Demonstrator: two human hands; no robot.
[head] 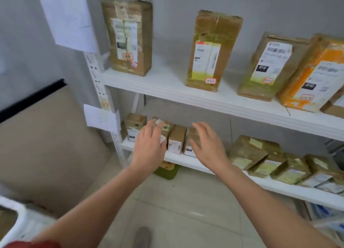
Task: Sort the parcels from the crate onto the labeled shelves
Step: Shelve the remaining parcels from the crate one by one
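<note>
Now we hold both arms out toward the lower shelf (186,162) of the white rack. Our left hand (149,145) is spread, fingers straight, in front of the small parcels (176,139) that stand in a row at the shelf's left end. It grips nothing, and we cannot tell whether its fingertips touch the taped box behind them. Our right hand (206,145) is just to the right, likewise spread and holding nothing, and it partly covers another box of that row. Farther right on the same shelf a heap of taped parcels (260,154) lies with its boxes leaning on one another. On the upper shelf (167,84) bigger cartons stand upright: a tall box (128,37) at the left, a second box (212,50) well apart from it, and at the right a labelled carton (270,65) touching an orange-taped parcel (316,74). Two paper sheets (67,18) hang on the rack's left post. At the near left corner we see the white rim of the crate (14,214).
</note>
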